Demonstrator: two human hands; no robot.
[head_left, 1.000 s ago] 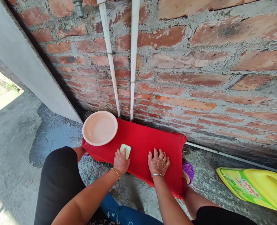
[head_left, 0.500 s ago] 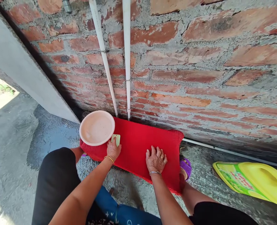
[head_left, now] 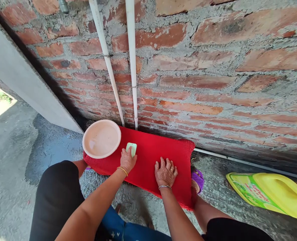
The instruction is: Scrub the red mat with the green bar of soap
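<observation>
A red mat (head_left: 148, 150) with shaggy edges lies spread out in front of me, between my legs. My left hand (head_left: 128, 160) is closed around a pale green scrubbing brush (head_left: 131, 148), rounded and flat-backed, and rests it on the mat. Its underside is hidden. On the right half of the mat my right hand (head_left: 165, 171) lies flat, fingers spread, holding nothing. A pale pink basin (head_left: 101, 139) stands on the mat's left end, just left of the brush, with what looks like water inside.
Behind the mat rises a brick wall (head_left: 201, 80) with two white pipes (head_left: 132, 63) running down it. A yellow jug (head_left: 276, 192) lies on the concrete floor to the right. At left leans a grey slab (head_left: 30, 73). My purple shoe (head_left: 198, 180) touches the mat's right side.
My left hand has slid the brush rightward, away from the basin's rim and onto the mat. The right hand has stayed at its spot. The view has shifted slightly.
</observation>
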